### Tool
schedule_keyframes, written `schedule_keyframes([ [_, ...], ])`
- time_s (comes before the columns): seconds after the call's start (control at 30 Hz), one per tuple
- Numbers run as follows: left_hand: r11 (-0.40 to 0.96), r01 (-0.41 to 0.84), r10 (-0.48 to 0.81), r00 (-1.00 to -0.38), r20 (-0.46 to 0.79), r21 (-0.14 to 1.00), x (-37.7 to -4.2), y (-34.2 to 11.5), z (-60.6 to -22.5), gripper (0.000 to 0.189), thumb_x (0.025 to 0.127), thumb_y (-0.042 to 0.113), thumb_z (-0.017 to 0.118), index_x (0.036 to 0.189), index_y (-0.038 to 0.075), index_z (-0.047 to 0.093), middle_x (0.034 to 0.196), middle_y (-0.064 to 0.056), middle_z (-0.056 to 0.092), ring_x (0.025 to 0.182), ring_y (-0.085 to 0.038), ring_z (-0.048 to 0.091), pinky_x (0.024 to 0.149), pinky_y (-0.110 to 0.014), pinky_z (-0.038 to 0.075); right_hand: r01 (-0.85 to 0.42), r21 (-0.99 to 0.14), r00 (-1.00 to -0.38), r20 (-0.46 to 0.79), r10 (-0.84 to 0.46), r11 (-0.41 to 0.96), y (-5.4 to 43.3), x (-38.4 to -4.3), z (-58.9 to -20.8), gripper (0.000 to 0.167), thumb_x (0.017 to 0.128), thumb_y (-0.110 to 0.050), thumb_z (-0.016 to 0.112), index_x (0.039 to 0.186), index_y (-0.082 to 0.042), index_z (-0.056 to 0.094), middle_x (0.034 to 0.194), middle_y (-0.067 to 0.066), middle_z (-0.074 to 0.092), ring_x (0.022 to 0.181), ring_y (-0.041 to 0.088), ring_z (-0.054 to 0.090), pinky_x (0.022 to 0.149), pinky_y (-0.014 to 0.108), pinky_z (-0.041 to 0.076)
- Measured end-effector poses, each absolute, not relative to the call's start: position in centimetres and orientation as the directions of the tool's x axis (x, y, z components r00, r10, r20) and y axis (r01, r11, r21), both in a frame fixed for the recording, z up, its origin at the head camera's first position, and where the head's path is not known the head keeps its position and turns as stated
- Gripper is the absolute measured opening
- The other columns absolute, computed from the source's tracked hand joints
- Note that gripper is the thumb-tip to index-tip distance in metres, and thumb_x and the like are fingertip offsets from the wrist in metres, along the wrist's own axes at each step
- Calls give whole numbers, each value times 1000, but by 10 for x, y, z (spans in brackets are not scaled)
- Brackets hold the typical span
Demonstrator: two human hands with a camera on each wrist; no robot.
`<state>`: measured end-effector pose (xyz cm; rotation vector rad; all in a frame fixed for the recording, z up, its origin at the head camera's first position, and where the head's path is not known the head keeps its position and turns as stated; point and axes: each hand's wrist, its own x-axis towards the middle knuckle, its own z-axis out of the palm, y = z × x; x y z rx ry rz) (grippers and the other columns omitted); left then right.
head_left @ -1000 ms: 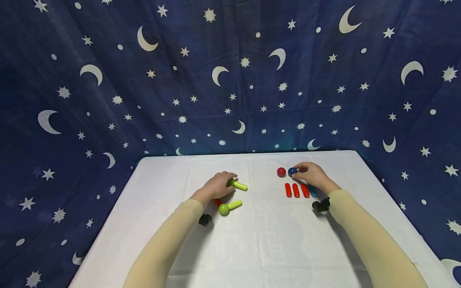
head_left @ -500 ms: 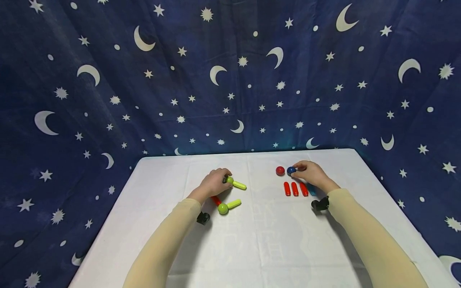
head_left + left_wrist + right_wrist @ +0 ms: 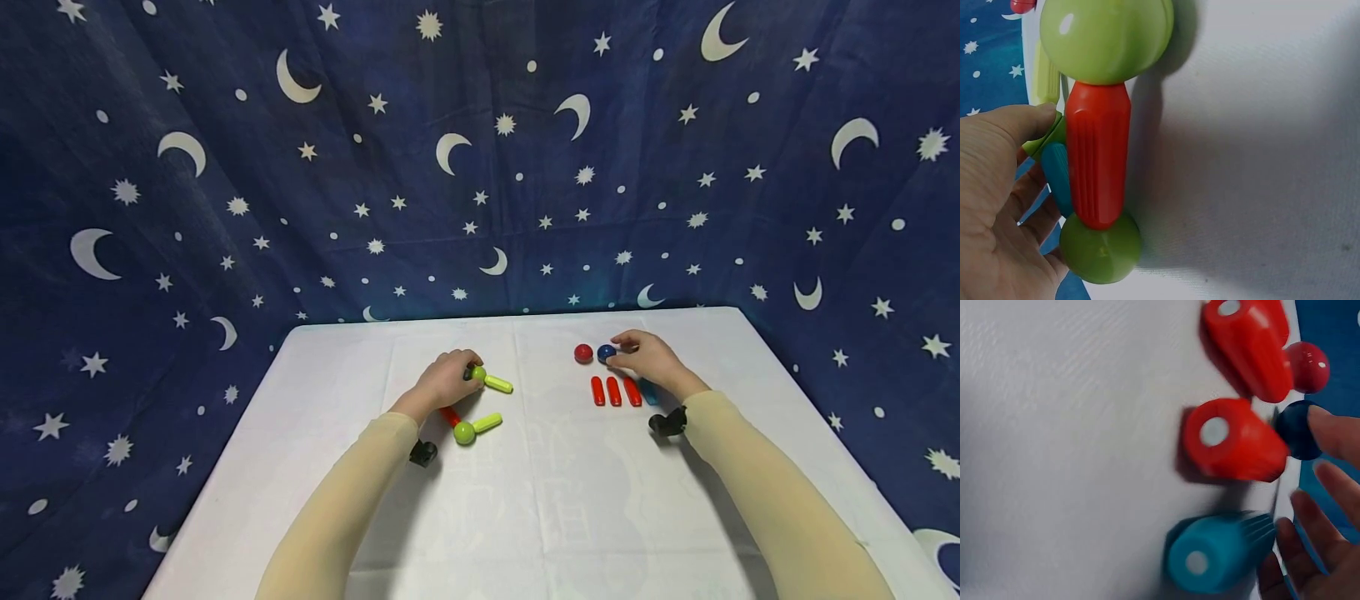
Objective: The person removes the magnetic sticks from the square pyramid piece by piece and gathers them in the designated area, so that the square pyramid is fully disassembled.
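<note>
My left hand (image 3: 444, 382) grips a green ball (image 3: 478, 374), its thumb on the near side in the left wrist view. A yellow-green rod (image 3: 498, 384) and a teal rod (image 3: 1057, 172) join that ball. Beneath the wrist, a red rod (image 3: 1099, 156) runs between a larger-looking green ball (image 3: 1107, 37) and another green ball (image 3: 1100, 247). A second yellow-green rod (image 3: 487, 422) extends from the near ball. At the right, my right hand (image 3: 651, 363) has its thumb against a dark blue ball (image 3: 606, 353); the other fingers are spread and stand off it.
A red ball (image 3: 583, 353) sits left of the blue one. Several red rods (image 3: 614, 391) lie in a row nearer me, with a teal rod (image 3: 1216, 553) beside them under the right hand. The white table (image 3: 525, 500) ends at a dark blue star-patterned cloth (image 3: 420, 167).
My left hand has shifted slightly left, showing more of its green ball. The right forefinger has lifted off the blue ball. The loose pieces have stayed put.
</note>
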<state>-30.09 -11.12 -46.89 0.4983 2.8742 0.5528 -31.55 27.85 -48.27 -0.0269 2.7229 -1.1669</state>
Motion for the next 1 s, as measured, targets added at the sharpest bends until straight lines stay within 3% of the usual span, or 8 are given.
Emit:
schedule_keyframes([
  [0.2, 861, 290, 368, -923, -117, 419, -301, -110, -472, 39, 97, 27, 73, 132, 13, 63, 128, -5, 63, 118, -25, 54, 106, -42, 43, -121, -646, -989, 142, -37, 754, 257, -299, -465, 46, 101, -35, 64, 138, -8, 62, 133, 16, 58, 120, 38, 52, 99, 57, 45],
  [0.3, 846, 289, 376, -919, -117, 448, -301, -110, -472, 39, 97, 26, 73, 133, 13, 63, 129, -4, 63, 120, -25, 54, 107, -41, 42, -231, -618, -971, 196, -137, 751, 224, -287, -453, 40, 100, -35, 67, 133, -12, 67, 130, 10, 62, 118, 34, 53, 97, 55, 44],
  [0.43, 823, 302, 398, -911, -109, 481, -303, -107, -473, 40, 94, 27, 76, 131, 14, 65, 128, -3, 64, 118, -24, 54, 106, -41, 43, -319, -604, -943, 122, -310, 731, 177, -272, -451, 36, 96, -32, 72, 127, -15, 72, 125, 4, 66, 118, 29, 56, 98, 51, 45],
  [0.53, 814, 310, 412, -905, -111, 491, -304, -106, -475, 41, 92, 30, 78, 129, 16, 66, 126, -1, 65, 116, -23, 54, 104, -40, 43, -309, -609, -926, 19, -376, 731, 149, -265, -463, 36, 95, -32, 73, 127, -14, 71, 120, 2, 68, 113, 25, 60, 95, 48, 49],
  [0.67, 816, 324, 417, -904, -98, 478, -305, -106, -477, 41, 91, 32, 79, 127, 16, 66, 124, 0, 65, 114, -22, 54, 102, -40, 44, -263, -607, -930, -49, -365, 750, 124, -265, -482, 38, 92, -31, 77, 124, -13, 71, 109, 1, 68, 100, 19, 61, 89, 42, 50],
  [1.0, 839, 319, 393, -916, -85, 442, -304, -103, -477, 39, 91, 33, 80, 124, 18, 68, 120, 2, 67, 112, -22, 55, 100, -40, 46, -239, -545, -956, -11, -292, 804, 108, -273, -497, 29, 85, -35, 84, 107, -17, 76, 89, -5, 60, 85, 17, 52, 76, 37, 41],
])
